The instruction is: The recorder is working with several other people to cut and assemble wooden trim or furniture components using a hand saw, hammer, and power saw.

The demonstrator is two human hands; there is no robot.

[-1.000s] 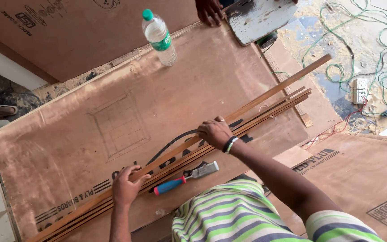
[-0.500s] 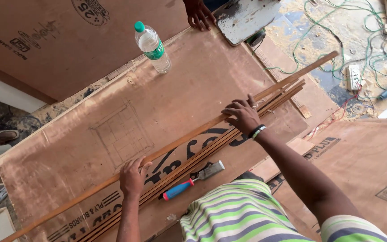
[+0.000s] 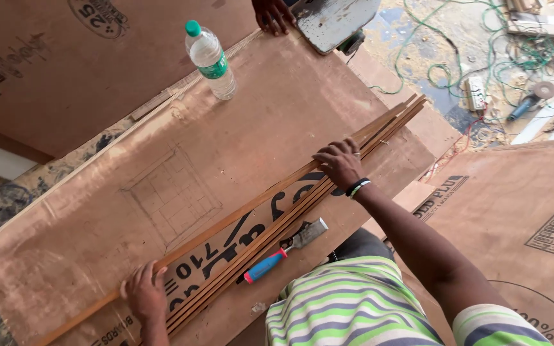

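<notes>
Several long thin wooden strips (image 3: pixel 270 214) lie diagonally on a brown plywood sheet (image 3: pixel 270 109), side by side, with one strip set a little apart on the far side. My right hand (image 3: pixel 340 162) rests palm down on the strips near their upper right end. My left hand (image 3: pixel 142 291) presses on them near the lower left end. Neither hand grips a strip. A chisel with a blue and red handle (image 3: pixel 281 252) lies on the sheet just in front of the strips, close to my body.
A clear water bottle with a green cap (image 3: pixel 210 59) stands at the sheet's far side. Another person's hand (image 3: pixel 272 14) rests beside a grey power tool (image 3: pixel 338 22). Green cable (image 3: pixel 466 54), an extension box (image 3: pixel 476 93) and sawdust cover the floor at right.
The strips have slid toward the lower left, and their upper right ends now line up closer together. My right hand moved along them with the strips; the view shifted.
</notes>
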